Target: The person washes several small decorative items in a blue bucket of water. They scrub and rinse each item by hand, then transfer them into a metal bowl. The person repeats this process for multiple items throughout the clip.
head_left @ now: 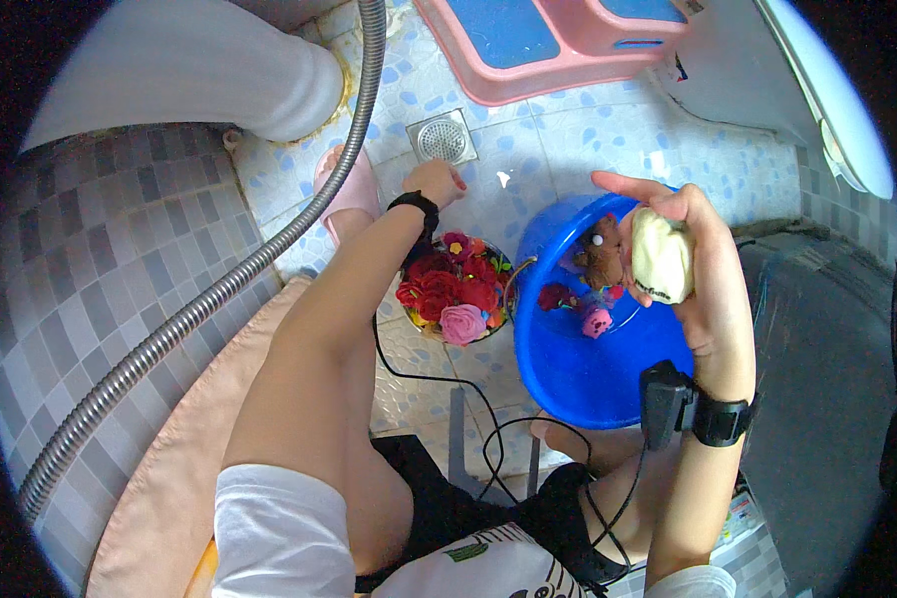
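My right hand (703,239) is raised over the right rim of a blue basin (608,384). Its fingers wrap round a pale yellow, folded-looking lump (663,257) with dark marks on its lower edge. In the basin's water are a brown teddy bear (604,261), dark red flowers (556,296) and a small pink bear-like toy (596,321). My left hand (436,182) is curled above the tiles, beyond a container of red, pink and yellow artificial flowers (453,289). A spot of red shows at its fingertips; what it holds, if anything, cannot be made out.
A metal shower hose (259,257) crosses the left side. Near my left hand are a floor drain (443,140) and a small white scrap (503,179). A pink and blue step stool (558,50) stands at the far side. A black cable (424,377) loops near my legs.
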The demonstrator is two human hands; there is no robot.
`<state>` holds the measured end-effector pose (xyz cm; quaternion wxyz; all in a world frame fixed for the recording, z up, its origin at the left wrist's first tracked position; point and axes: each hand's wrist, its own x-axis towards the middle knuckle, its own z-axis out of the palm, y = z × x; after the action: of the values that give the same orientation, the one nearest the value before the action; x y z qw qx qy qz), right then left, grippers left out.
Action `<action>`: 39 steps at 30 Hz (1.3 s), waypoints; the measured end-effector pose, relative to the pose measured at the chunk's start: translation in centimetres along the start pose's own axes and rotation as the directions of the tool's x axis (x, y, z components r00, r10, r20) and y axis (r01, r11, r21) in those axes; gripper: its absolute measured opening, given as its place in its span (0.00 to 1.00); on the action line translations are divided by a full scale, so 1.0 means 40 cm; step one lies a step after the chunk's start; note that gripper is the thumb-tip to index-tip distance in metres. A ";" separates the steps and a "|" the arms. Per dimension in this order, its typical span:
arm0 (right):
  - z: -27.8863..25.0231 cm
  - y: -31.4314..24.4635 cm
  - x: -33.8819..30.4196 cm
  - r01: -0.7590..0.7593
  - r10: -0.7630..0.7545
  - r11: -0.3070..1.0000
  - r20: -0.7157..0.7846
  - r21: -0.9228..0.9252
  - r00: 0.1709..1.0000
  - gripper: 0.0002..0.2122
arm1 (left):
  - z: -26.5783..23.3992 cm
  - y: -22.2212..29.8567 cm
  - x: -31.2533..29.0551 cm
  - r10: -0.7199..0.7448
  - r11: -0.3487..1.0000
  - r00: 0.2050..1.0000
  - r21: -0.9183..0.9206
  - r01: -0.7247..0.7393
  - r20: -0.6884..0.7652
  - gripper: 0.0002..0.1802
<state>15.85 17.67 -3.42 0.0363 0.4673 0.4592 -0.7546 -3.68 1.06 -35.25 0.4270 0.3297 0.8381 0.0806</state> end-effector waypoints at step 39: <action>0.024 -0.005 0.010 0.024 -0.025 0.998 -0.016 -0.064 1.000 0.24 | -0.047 -0.099 0.053 0.090 0.969 0.994 -0.236 -0.074 0.055 0.20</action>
<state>14.88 17.23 -3.46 0.0383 0.4665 0.4891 -0.7360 -7.93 -0.38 -37.14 0.4861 0.3141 0.7942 0.1853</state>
